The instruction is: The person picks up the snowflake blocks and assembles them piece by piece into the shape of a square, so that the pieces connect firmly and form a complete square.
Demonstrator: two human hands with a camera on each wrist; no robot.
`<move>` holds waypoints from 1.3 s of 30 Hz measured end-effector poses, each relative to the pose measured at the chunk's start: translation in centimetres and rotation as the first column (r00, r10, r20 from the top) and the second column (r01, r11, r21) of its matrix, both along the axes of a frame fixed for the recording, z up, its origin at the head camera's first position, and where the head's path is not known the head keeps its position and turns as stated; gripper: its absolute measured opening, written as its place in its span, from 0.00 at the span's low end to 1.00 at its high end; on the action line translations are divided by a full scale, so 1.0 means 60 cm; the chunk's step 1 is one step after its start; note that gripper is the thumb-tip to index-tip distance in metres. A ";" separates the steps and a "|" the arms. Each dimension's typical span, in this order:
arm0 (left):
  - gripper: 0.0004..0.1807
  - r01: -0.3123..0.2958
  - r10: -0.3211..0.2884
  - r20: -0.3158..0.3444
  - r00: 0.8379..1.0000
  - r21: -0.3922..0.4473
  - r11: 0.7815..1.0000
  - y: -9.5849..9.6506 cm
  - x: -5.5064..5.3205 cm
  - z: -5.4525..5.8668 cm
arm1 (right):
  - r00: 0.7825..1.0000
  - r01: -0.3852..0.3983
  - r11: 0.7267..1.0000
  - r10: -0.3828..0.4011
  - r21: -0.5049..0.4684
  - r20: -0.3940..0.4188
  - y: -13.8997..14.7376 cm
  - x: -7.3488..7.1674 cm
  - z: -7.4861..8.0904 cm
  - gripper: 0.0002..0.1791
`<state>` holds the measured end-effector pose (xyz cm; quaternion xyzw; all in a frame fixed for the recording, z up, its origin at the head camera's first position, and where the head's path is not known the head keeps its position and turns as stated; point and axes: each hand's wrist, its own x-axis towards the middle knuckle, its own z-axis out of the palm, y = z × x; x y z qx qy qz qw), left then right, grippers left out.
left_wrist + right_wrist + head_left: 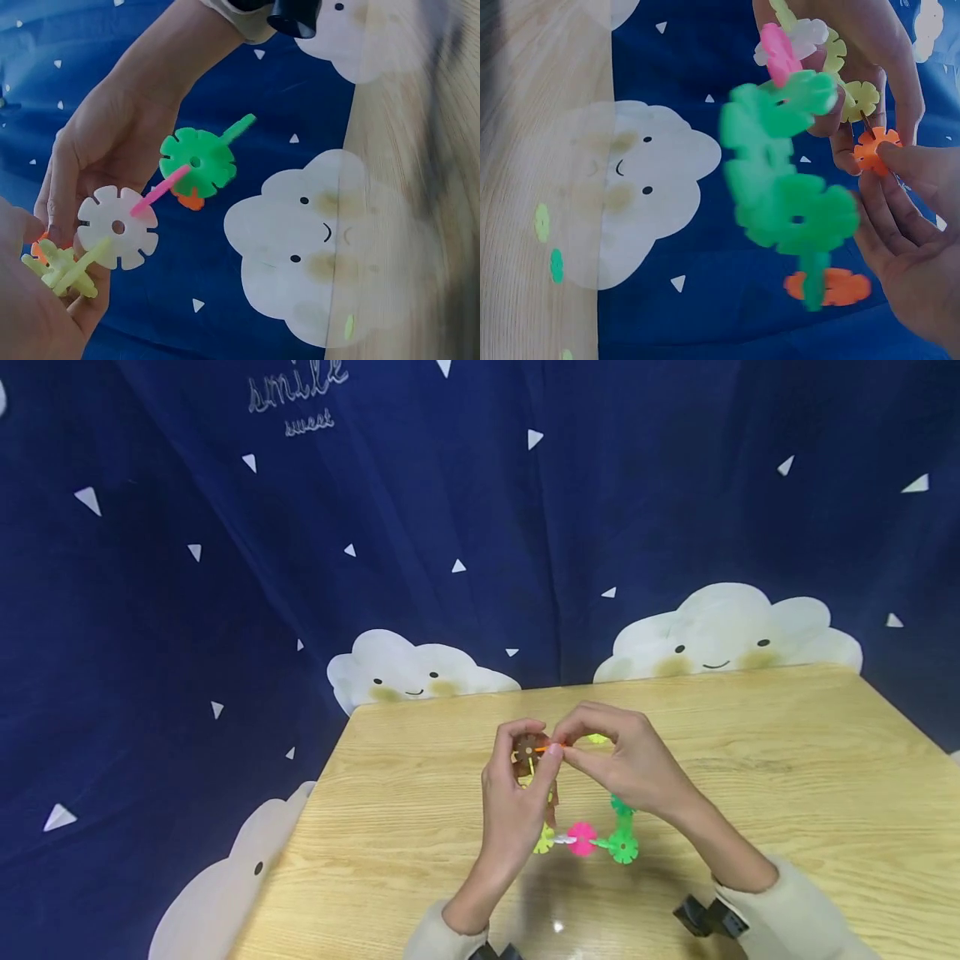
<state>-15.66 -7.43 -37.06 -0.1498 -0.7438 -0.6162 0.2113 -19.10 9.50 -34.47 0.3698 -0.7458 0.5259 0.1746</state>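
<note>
My left hand (513, 806) curls around a brown notched disc (528, 749) and yellow discs (860, 101) of a chain of snowflake building discs. My right hand (633, 764) pinches an orange disc (877, 150) between thumb and fingers, right against the brown one, with both hands' fingertips meeting there. From the left hand the chain hangs on through a white disc (118, 226), a pink disc (582, 839) and green discs (623, 846). Another orange disc (829, 287) sits at its green end. The fingers partly hide the joint between brown and orange.
Beneath the hands is a light wooden table (405, 827). A few loose pieces lie on it, among them a yellow-green disc (541, 223) and a green disc (556, 265). A dark blue curtain (420, 510) with white clouds hangs behind the table and along its left side.
</note>
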 end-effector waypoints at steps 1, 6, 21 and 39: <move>0.13 0.010 -0.010 -0.002 1.000 0.004 1.000 0.000 0.001 -0.001 | 1.000 0.000 1.000 0.000 0.001 -0.006 -0.001 -0.001 0.000 0.16; 0.13 0.070 -0.069 -0.006 0.998 0.048 0.996 -0.002 0.003 -0.008 | 0.999 0.019 1.000 -0.019 0.004 0.030 0.000 -0.004 0.000 0.15; 0.16 0.052 -0.042 -0.058 0.997 0.183 0.982 -0.035 -0.003 -0.016 | 0.972 0.006 1.000 -0.006 0.000 0.234 0.034 -0.062 0.010 0.08; 0.15 -0.045 0.041 0.020 0.999 0.330 0.943 -0.118 -0.001 -0.026 | 0.891 0.022 0.929 -0.185 0.368 0.414 0.106 -0.236 -0.188 0.24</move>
